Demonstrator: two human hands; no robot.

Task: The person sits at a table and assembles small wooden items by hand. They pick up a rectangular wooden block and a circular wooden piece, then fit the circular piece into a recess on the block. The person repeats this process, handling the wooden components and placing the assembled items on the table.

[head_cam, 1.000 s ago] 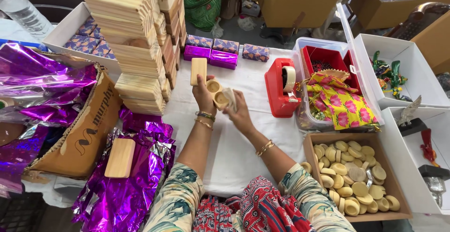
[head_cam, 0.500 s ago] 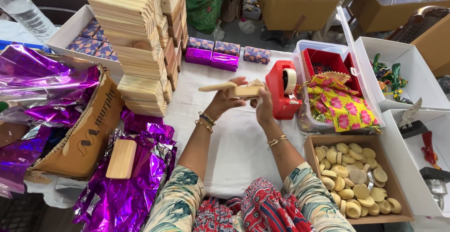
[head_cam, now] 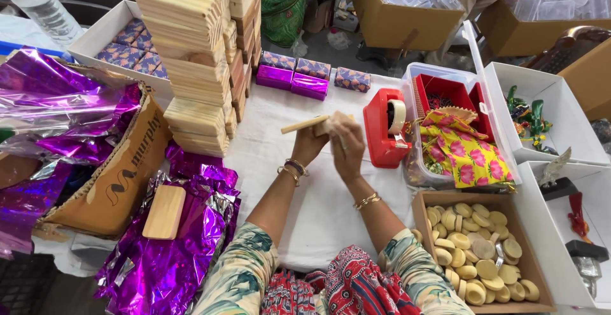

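Both hands meet above the middle of the tabletop [head_cam: 318, 219], which is covered with a white cloth. The left hand [head_cam: 310, 144] has its fingers closed around a flat wooden piece [head_cam: 304, 125] that sticks out to the left; its other end is hidden between the hands. The right hand [head_cam: 347, 146] is pressed against the left with its back to the camera, so I cannot tell whether its fingers hold anything. Toward the far left corner stands a tall stack of wooden blocks [head_cam: 197, 54], its top cut off by the frame. Along the far edge lie 3 small purple wrapped boxes [head_cam: 310, 76]. Just right of the hands sits a red tape dispenser [head_cam: 386, 127], and beside it a clear bin with yellow and pink flowered cloth [head_cam: 468, 156]. At the near right corner an open cardboard box holds round wooden discs [head_cam: 477, 261]. On the left, crumpled purple foil [head_cam: 184, 251] carries 1 more wooden block [head_cam: 165, 211], and a cardboard box [head_cam: 114, 175] spills more foil, partly out of view.
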